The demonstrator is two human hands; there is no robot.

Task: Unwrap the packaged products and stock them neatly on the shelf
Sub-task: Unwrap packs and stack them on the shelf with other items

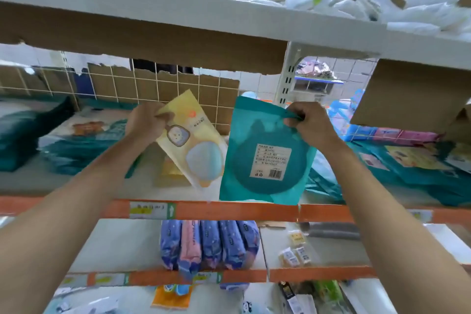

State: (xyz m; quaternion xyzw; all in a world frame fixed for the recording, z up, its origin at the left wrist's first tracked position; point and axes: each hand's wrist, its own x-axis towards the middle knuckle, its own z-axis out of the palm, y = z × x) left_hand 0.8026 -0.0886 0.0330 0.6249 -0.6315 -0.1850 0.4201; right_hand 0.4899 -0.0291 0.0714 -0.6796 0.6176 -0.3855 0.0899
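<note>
My left hand pinches the top corner of a flat yellow packet with a cartoon face and a pale round shape printed on it; the packet hangs tilted above the shelf. My right hand pinches the top right corner of a teal packet, which hangs with its white barcode label facing me. A round dark shape shows through the teal wrapper. The two packets hang side by side, their edges close together, over the shelf's orange front rail.
Teal packs lie piled on the left of the shelf, more teal and printed packs on the right. A wire grid backs the shelf. Below stand blue and pink pouches. White packs fill the shelf above.
</note>
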